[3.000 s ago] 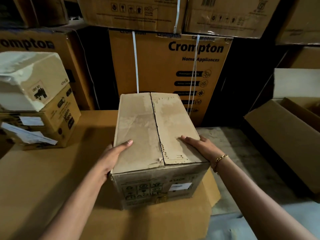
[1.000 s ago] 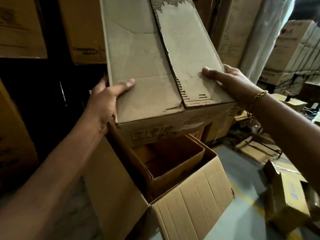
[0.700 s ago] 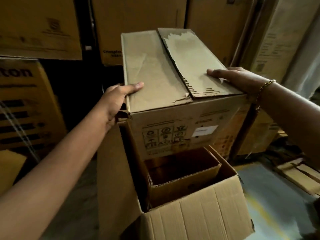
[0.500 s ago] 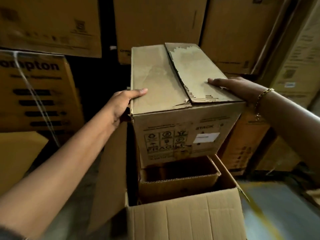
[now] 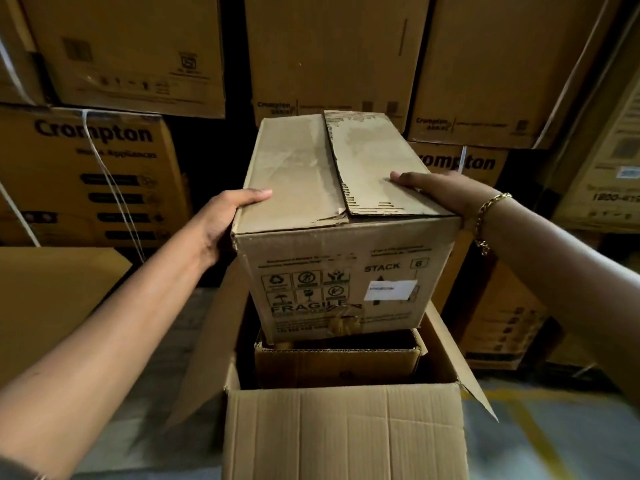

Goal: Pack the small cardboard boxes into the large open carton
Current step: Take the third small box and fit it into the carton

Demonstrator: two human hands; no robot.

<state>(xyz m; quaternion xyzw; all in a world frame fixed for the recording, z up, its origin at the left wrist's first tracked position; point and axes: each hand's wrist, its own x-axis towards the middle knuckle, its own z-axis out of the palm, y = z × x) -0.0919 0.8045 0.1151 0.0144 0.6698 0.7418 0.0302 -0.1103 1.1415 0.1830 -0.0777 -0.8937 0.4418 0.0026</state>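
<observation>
Head view, small box: the FRAGILE-marked cardboard box (image 5: pixel 343 244) is held upright over the mouth of the large open carton (image 5: pixel 343 434), its lower edge just at the rim of an open inner box (image 5: pixel 339 362) that already sits inside; I cannot tell whether the two touch
Left hand: the left hand (image 5: pixel 225 220) grips the box's left side, palm flat to the wall and thumb hooked over the top edge
Right hand: the right hand (image 5: pixel 440 192) grips the opposite side, fingers lying over the torn right top flap; a gold chain bracelet (image 5: pixel 488 216) hangs at the wrist
Carton: its near flap is folded out toward the viewer and its side flaps stand up, so the opening looks free
Step in hand: judged as lowering the box in
How to do it well: keep the box level and square to the inner box before letting it sink, since a corner could catch on that corrugated rim; press evenly from both sides, as nothing supports the base; go slowly given the fragile marking; free the fingers only when the weight rests
Risk: the loose top flap under the right fingers could lift or tear
Surroundings: stacked Crompton cartons (image 5: pixel 93 174) behind, grey floor (image 5: pixel 554 427) to the right
</observation>
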